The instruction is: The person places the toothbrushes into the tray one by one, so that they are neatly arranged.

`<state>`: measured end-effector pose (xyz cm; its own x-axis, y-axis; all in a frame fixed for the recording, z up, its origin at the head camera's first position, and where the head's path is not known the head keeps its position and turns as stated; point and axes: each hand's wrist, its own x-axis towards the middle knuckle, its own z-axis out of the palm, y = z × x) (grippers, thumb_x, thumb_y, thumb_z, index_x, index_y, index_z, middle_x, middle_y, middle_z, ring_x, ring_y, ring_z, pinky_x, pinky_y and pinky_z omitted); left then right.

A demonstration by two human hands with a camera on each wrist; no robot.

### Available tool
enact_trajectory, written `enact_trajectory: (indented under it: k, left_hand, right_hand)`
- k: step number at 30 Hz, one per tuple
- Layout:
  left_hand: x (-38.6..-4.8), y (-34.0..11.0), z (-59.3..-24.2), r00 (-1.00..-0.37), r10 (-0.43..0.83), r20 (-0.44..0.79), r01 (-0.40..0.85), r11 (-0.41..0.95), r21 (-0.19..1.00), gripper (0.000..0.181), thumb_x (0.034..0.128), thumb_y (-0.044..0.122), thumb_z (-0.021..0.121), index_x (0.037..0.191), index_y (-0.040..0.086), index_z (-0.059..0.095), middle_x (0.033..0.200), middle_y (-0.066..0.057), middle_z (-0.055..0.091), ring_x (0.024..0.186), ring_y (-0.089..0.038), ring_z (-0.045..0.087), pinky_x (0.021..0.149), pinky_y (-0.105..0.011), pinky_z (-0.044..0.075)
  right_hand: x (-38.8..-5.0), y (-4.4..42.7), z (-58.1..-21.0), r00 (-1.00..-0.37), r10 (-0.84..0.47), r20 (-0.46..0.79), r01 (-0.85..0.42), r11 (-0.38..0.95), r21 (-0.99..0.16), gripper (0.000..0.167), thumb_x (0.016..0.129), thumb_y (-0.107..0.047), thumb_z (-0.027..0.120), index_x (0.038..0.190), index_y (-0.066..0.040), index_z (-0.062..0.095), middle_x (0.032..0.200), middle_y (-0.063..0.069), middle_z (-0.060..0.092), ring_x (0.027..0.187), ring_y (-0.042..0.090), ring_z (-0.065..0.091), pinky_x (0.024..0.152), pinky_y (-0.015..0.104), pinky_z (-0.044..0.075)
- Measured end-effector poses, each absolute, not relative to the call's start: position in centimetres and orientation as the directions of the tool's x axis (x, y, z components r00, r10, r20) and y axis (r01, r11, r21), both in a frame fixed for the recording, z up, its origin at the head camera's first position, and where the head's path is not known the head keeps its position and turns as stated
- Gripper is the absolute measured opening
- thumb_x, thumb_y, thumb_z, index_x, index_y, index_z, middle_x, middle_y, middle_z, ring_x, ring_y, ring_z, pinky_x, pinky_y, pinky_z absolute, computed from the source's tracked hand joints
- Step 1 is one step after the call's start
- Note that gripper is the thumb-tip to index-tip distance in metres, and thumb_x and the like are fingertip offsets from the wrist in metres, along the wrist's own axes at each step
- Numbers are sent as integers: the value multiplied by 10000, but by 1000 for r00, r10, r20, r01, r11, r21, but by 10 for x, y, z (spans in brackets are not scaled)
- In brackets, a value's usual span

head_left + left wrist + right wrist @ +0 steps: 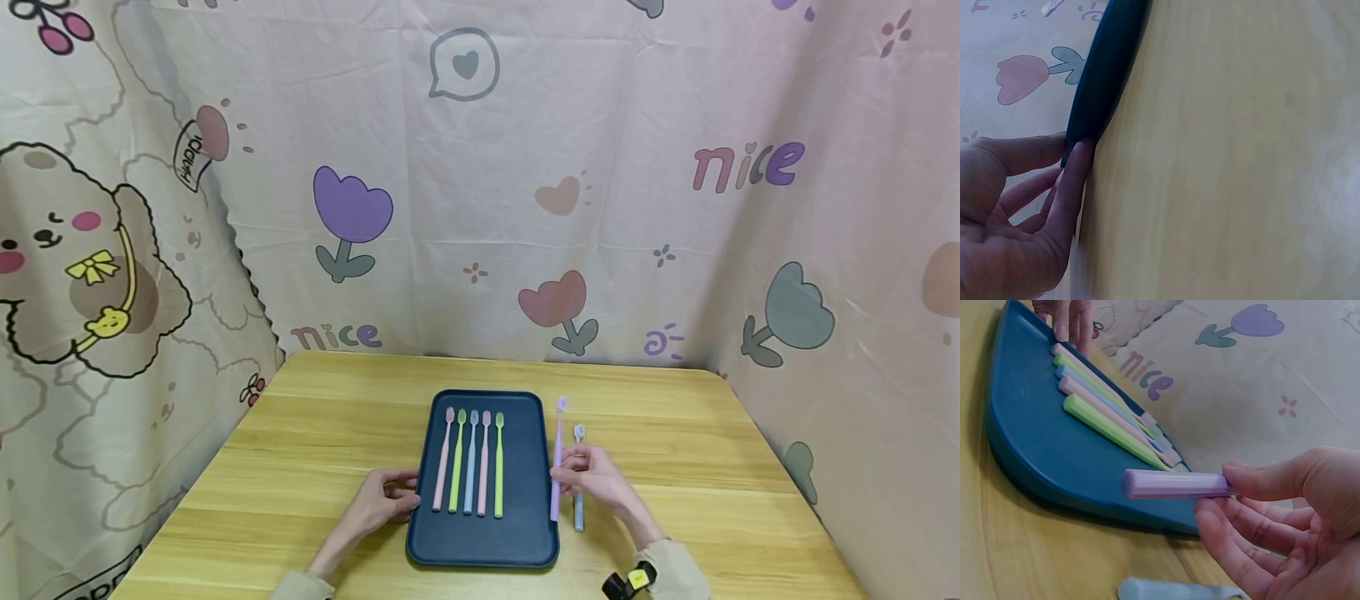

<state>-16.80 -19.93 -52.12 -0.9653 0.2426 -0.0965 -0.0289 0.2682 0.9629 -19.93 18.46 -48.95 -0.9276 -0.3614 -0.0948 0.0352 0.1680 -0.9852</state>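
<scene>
A purple toothbrush point(557, 458) is pinched between the thumb and fingers of my right hand point(592, 475), held at the right edge of the dark blue tray point(525, 533). In the right wrist view the purple toothbrush point(1175, 484) is off the table. My left hand point(382, 500) holds the tray's left rim, and in the left wrist view its thumb and fingers touch the tray point(1107, 69). Several toothbrushes lie side by side on the tray: pink point(442, 467), green point(457, 467), blue point(471, 467), another pink point(483, 471) and another green point(498, 471).
A blue-grey toothbrush point(578, 508) lies on the wooden table point(337, 425) to the right of the tray, just under my right hand. A printed curtain point(465, 208) hangs behind the table and along both its sides.
</scene>
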Motion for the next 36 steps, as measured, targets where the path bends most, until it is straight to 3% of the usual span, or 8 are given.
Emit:
enact_trajectory:
  k: [14,28,36]
  left_hand:
    - [-168,-200,-521,-964,248,-90,-21,269,963,530,869,-12,717,1328,-187,519,1163,-326,658,929,-260,724,677,-348,643]
    - [-168,-200,-522,-965,248,-91,-23,265,964,532,871,-8,720,1333,-181,521,1160,-319,661,917,-252,724,669,-348,642]
    - [-168,-200,-521,-965,245,-94,-26,268,963,528,872,-8,718,1331,-182,522,1158,-316,663,913,-244,723,669,-347,642]
  right_hand:
    - [-204,160,-498,-947,-315,-57,-18,231,-973,341,876,-55,744,1077,132,541,732,77,721,564,80,645,572,282,609]
    - [-202,136,-505,-946,-321,-50,-37,260,-965,294,888,-9,704,1082,130,531,741,185,714,517,87,637,527,319,612]
    - [-201,128,-507,-947,-313,-71,-9,247,-969,309,890,-13,699,1105,131,529,735,154,703,511,86,639,527,315,612]
